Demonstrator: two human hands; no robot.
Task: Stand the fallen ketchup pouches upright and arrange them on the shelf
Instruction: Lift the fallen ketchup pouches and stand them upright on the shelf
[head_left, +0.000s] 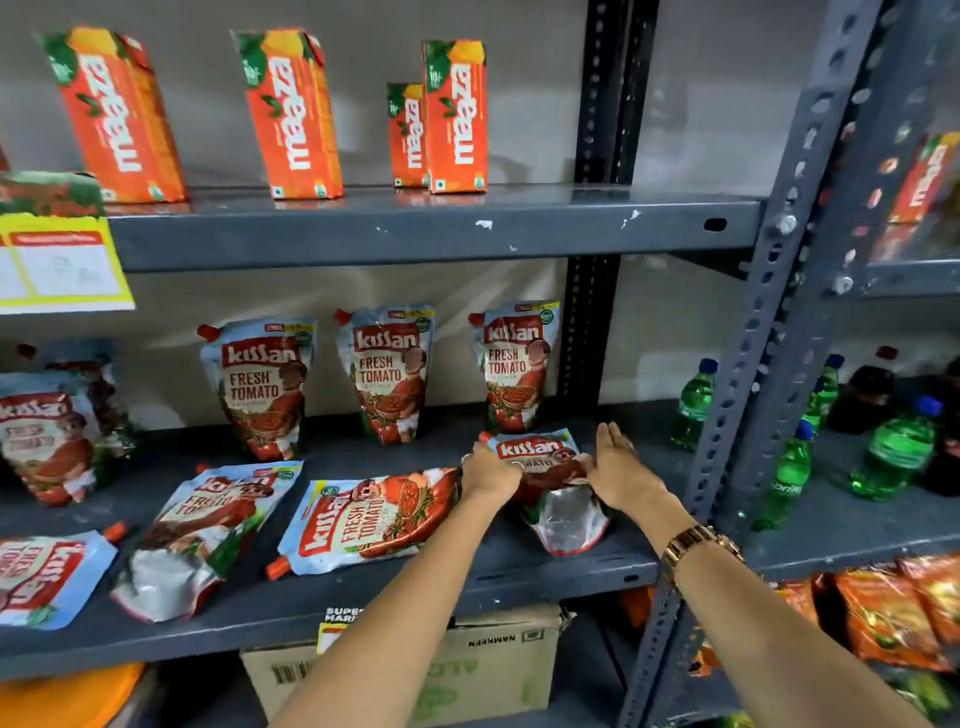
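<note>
Three Kissan ketchup pouches stand upright at the back of the grey middle shelf (467, 582): one at left (260, 387), one in the middle (387, 371), one at right (514, 364). In front, a pouch (545, 483) is tilted half up, held between my left hand (488, 475) on its left side and my right hand (618, 467) pressed flat on its right side. Two pouches lie flat beside it, one (374, 514) near my left hand and one (208, 530) further left. At the far left, another lies flat (47, 577) and one leans upright (52, 441).
Orange Maaza cartons (452, 119) stand on the shelf above. A perforated grey upright (769, 364) borders the bay on the right, with green soda bottles (893, 447) beyond it. A cardboard box (467, 670) sits below, snack packets (893, 608) at lower right.
</note>
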